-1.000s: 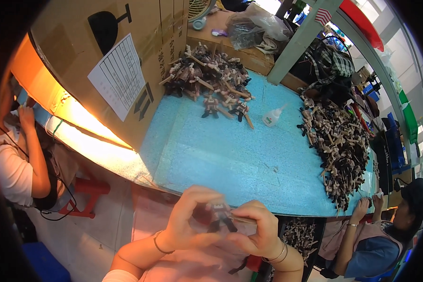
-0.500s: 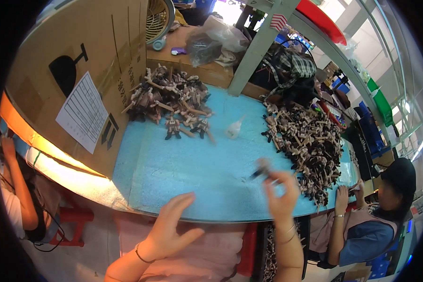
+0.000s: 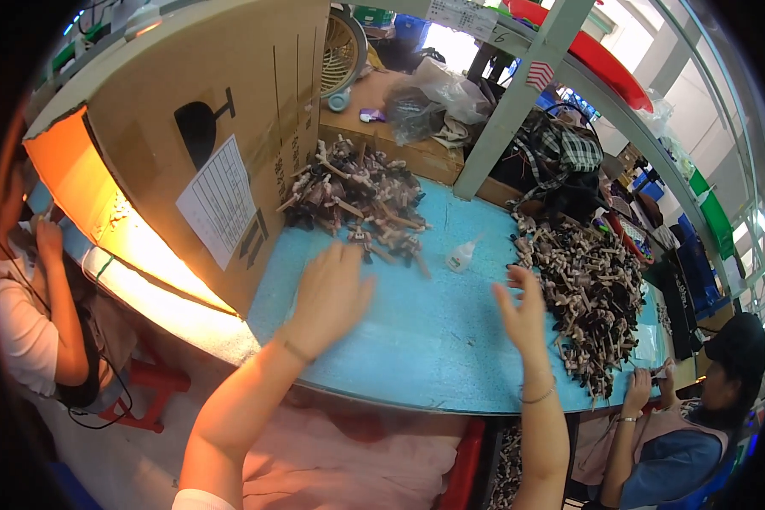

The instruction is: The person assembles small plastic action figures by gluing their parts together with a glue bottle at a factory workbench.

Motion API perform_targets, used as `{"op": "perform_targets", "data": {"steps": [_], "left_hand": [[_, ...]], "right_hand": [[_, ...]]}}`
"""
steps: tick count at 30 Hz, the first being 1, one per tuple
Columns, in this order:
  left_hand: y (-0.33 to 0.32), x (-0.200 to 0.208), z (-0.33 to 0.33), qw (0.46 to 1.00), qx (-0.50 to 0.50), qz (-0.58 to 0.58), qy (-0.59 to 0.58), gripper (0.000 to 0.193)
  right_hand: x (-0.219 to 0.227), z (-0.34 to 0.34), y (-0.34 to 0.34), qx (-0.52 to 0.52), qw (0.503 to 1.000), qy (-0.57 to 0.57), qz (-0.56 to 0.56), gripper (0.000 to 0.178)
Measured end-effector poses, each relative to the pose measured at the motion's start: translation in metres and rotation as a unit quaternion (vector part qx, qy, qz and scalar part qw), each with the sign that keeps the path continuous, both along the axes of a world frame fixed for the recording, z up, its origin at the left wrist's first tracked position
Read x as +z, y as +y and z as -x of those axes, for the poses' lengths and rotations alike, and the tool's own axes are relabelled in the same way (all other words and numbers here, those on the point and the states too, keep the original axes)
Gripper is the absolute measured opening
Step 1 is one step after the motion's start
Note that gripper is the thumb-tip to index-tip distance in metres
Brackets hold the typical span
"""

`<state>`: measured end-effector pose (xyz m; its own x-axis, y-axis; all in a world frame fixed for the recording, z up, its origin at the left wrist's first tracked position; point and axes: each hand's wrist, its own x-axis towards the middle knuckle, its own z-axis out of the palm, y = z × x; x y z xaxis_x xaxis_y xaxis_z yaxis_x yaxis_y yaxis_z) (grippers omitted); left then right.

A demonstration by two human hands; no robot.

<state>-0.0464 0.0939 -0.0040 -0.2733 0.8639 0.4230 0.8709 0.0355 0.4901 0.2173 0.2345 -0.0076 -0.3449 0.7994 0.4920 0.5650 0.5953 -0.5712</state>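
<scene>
My left hand is stretched over the blue tabletop, close to the front of a heap of small doll-like figures with light brown sticks. Motion smears its fingers, so I cannot see whether they hold anything. One figure lies just beyond the fingertips. My right hand is raised by the left side of a larger heap of dark and pale figures. Its thumb and fingers are apart with nothing visible between them. Between the two heaps stands a small white squeeze bottle.
A tall cardboard box walls off the left side. A grey metal post rises at the back, near plastic bags and a fan. One person sits at the right, another at the far left.
My left hand has moved forward to the left heap. The right hand held a small dark blurred thing; now none shows in it. The view has shifted, moving the scene rightward.
</scene>
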Motion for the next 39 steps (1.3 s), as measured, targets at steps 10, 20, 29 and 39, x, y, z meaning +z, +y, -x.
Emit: {"op": "perform_targets", "data": {"steps": [10, 20, 29, 39], "left_hand": [[0.03, -0.03, 0.022, 0.996, 0.053, 0.01, 0.065, 0.02], [-0.08, -0.002, -0.021, 0.85, -0.076, -0.11, -0.509, 0.021], [-0.109, 0.002, -0.032, 0.926, -0.152, -0.272, -0.213, 0.037], [-0.114, 0.021, -0.03, 0.943, -0.141, -0.3, -0.034, 0.038]], "right_hand": [[-0.043, 0.058, 0.036, 0.033, 0.996, -0.019, 0.076, 0.043], [0.024, 0.023, -0.093, 0.179, 0.938, 0.176, 0.238, 0.025], [0.059, 0.01, -0.154, 0.158, 0.924, 0.346, 0.037, 0.047], [0.072, 0.015, -0.189, 0.156, 0.94, 0.224, -0.205, 0.05]]}}
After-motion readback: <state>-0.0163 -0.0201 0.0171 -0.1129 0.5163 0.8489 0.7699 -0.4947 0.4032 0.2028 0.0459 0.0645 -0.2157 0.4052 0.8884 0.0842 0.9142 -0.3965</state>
